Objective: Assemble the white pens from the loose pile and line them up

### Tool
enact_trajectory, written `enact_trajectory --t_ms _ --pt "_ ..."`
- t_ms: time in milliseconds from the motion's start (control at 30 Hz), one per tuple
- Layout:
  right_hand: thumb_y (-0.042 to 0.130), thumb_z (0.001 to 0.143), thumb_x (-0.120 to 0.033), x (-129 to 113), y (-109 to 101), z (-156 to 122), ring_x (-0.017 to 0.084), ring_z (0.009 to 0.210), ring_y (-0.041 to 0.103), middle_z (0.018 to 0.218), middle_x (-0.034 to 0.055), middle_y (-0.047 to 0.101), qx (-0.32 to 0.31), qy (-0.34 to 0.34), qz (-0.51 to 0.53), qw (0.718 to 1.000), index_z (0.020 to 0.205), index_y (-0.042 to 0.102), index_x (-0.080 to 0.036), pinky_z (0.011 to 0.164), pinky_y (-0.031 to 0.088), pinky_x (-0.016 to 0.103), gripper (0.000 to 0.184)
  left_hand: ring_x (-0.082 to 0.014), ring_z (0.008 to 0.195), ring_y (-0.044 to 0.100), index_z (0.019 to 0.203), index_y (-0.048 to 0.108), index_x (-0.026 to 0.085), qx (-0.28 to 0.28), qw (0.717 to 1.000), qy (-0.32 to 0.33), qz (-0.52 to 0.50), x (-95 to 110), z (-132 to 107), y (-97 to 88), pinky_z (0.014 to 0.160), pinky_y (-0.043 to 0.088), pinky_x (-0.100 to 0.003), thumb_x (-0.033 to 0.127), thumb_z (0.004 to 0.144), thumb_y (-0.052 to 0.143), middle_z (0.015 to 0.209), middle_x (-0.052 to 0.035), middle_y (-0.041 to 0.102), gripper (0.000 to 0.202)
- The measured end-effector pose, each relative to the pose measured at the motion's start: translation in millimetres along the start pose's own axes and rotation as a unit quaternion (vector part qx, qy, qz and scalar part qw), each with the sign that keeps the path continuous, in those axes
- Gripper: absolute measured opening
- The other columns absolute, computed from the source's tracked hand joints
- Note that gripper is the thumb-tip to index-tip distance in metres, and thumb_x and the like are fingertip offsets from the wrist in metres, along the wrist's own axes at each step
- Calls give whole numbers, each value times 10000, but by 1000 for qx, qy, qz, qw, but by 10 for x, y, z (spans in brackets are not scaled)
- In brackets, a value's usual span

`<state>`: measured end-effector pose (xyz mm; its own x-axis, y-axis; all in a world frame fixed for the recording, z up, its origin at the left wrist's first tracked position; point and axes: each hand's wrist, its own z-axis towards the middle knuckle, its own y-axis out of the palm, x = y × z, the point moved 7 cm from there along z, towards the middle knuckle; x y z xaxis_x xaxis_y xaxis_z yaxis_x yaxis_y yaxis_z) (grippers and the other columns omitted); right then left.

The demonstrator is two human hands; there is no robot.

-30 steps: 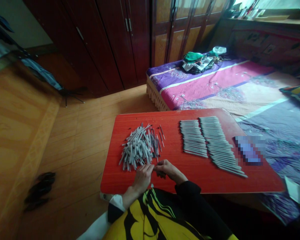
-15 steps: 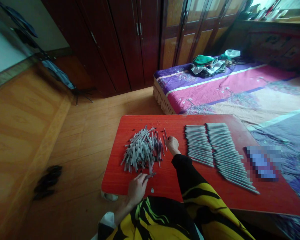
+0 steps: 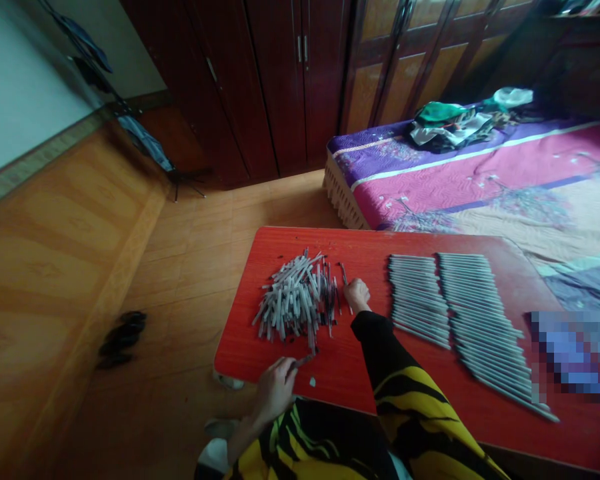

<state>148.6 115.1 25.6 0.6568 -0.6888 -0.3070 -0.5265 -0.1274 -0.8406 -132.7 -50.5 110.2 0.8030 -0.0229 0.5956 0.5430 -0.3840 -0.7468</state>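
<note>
Fingers of the left hand (image 3: 276, 388) pinch a slim grey stick (image 3: 305, 361), lower centre; the right hand (image 3: 357, 293) curls at a thin dark rod (image 3: 343, 272) mid-frame, hold unclear. Picking-up seems underway; next needs a precise pinch.

The surface (image 3: 340, 373) lies directly before me, from the lower centre to the lower right of the frame. On its left part lies the pile of tubes (image 3: 290, 300); rods (image 3: 329, 293) lie along the pile's right side. My right hand (image 3: 357, 294) is just right of these rods, near the frame's centre. My left hand (image 3: 279, 387) is at the near edge, below the pile, with a stick (image 3: 305, 361) in its fingers; a fragment (image 3: 313, 382) lies to its right. Two adjoining rows of sticks (image 3: 490, 327) lie right of my right hand. Behind the surface, the bed (image 3: 430, 190) occupies the upper right, with clothes (image 3: 450, 127) on its far part. The wardrobe (image 3: 280, 87) stands behind, at upper centre. Shoes (image 3: 123, 340) lie on the floor (image 3: 195, 260), frame left.
</note>
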Motion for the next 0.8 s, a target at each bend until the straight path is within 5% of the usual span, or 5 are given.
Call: enact_trajectory --t_ms 533,800 --pt "481 772 -189 324 371 -906 277 977 604 1012 167 647 -21 13 5 1000 1010 625 -136 742 460 329 284 -163 844 611 951 613 213 -10 994 113 -9 363 257 54 747 451 -255 186 837 460 921 -27 664 193" --pt "471 765 -284 391 225 -1073 249 882 635 897 124 687 10 -13 64 998 909 657 -158 646 443 265 267 -170 884 611 981 614 191 -1 991 132 -28 473 384 5 810 455 -283 168 823 481 947 -40 671 208"
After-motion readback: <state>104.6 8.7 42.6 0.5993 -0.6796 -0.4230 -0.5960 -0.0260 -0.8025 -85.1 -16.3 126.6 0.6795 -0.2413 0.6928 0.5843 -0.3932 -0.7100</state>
